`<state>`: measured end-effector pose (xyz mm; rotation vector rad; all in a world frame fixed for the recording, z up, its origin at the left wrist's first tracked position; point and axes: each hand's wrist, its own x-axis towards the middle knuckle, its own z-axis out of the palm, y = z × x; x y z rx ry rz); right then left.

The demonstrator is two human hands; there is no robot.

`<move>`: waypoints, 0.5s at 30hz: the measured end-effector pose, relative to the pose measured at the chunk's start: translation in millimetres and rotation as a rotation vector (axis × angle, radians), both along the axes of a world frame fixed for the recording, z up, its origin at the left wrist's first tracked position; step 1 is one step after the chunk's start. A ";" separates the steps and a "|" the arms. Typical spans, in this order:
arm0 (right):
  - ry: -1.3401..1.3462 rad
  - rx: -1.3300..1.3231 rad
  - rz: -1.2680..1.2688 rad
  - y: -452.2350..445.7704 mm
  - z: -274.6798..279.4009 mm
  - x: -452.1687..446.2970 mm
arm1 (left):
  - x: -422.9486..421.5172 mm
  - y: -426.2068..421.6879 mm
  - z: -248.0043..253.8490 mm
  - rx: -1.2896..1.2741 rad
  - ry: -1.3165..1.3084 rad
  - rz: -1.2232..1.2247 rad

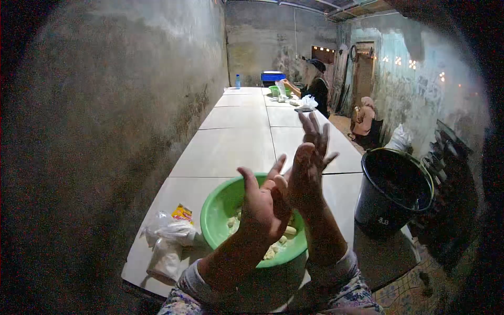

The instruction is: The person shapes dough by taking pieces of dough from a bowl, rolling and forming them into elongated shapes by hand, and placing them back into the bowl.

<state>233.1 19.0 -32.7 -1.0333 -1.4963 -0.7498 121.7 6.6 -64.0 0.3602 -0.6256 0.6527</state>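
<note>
My left hand (265, 210) and my right hand (310, 165) meet at the palms above a green bowl (212, 210). The fingers on both hands are stretched and spread apart. I cannot make out whether anything lies between the palms. Inside the bowl are pale, dough-like lumps (274, 249), some rounded or elongated, with crumbly bits around them. My hands and forearms hide the middle of the bowl.
Left of the bowl lie clear plastic bags (167, 257) with white contents and a yellow-red packet (182, 213). A black bucket (386, 212) stands right. Farther off are a blue-capped bottle (238, 81), a blue container (273, 77), a person (317, 89) handling a bag, and a seated person (363, 118).
</note>
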 end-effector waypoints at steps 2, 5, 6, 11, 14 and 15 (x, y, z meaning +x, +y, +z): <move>0.064 -0.117 -0.140 -23.5 19.6 -3.8 | -3.5 8.0 -10.6 -0.060 0.185 0.043; 0.088 -0.426 -0.054 -29.9 28.9 12.6 | -6.2 3.9 -7.2 -0.211 0.240 0.054; 0.067 -0.508 0.083 -37.2 32.2 18.9 | -5.0 0.8 2.3 -0.212 0.238 0.060; -0.364 -0.855 0.451 -55.9 46.5 40.9 | -8.7 4.0 9.7 -0.229 0.517 0.299; -0.451 -0.903 0.501 -54.3 43.6 41.9 | -14.3 -6.2 25.3 -0.198 0.683 0.416; -0.449 -0.901 0.502 -51.6 42.0 41.9 | -15.8 -3.3 23.0 -0.136 0.621 0.353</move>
